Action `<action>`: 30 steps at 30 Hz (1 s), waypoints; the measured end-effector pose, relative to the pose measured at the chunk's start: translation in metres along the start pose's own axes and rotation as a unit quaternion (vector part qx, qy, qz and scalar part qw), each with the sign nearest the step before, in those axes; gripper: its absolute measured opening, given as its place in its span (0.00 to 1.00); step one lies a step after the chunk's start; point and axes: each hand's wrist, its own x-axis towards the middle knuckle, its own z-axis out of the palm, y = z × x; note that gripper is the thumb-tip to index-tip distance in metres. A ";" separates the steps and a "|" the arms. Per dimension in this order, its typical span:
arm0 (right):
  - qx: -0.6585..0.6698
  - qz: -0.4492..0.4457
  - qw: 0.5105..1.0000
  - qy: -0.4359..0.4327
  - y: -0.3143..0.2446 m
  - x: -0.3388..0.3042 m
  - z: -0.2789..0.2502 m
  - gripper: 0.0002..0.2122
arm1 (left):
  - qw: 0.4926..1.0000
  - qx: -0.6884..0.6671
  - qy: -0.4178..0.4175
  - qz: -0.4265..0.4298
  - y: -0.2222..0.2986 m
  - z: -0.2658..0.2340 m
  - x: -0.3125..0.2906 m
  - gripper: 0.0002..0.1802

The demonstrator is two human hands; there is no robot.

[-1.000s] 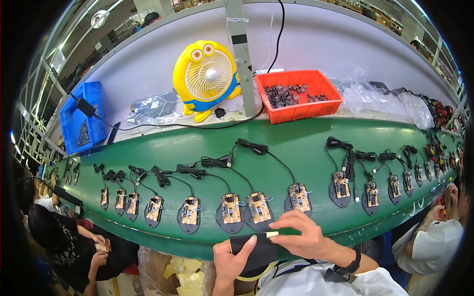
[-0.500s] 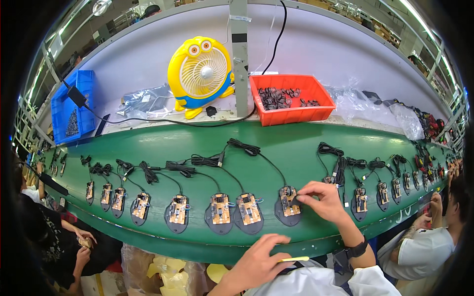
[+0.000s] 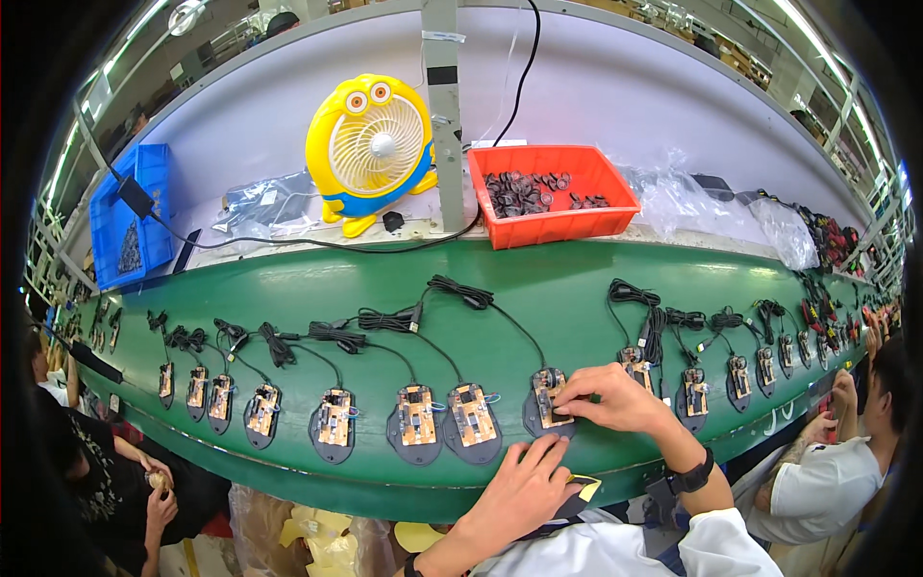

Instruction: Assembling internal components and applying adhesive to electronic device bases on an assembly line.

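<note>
The right hand (image 3: 608,399) is bent over a black rounded plastic base (image 3: 534,419) near the counter's near edge, right of the middle. Thumb and fingertips are drawn together at the tan rectangular circuit board (image 3: 545,394) mounted on that base. A small dark patch shows beside the tips, but whether anything is pinched between them is too small to tell.

The left hand (image 3: 524,486) reaches over the near edge of the green smooth counter (image 3: 317,279), fingers spread, their tips at or just beside the base's front rim; contact is not certain. It may be there to keep the base from sliding. A dark thin sheet with a yellow edge (image 3: 584,489) juts out on its thumb side, likely kept there to be within easy reach; the grip itself is hidden.

Similar black bases with tan boards (image 3: 471,452) run in a row toward the counter's left and right ends. Their bundled black cables (image 3: 460,292) lie toward the far edge, presumably so the boards stay uncovered on the near side.

Behind the far edge, a red open plastic bin (image 3: 553,229) holds small dark round parts (image 3: 524,192), right of a yellow-and-blue cartoon-shaped fan (image 3: 370,154).
</note>
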 end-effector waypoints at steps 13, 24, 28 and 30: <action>-0.031 -0.007 0.999 -0.006 0.004 0.000 0.003 0.07 | 1.000 -0.016 0.004 0.026 -0.006 -0.002 0.011 0.21; -0.142 -0.052 0.981 0.123 -0.010 -0.005 0.020 0.09 | 0.999 -0.023 -0.018 0.019 -0.010 -0.006 0.014 0.19; -0.123 -0.041 0.982 0.135 -0.004 -0.005 0.027 0.10 | 0.999 -0.018 -0.026 0.019 -0.011 -0.006 0.014 0.19; -0.115 0.027 0.981 0.153 -0.010 -0.005 0.030 0.09 | 0.999 -0.016 -0.025 0.017 -0.011 -0.006 0.013 0.18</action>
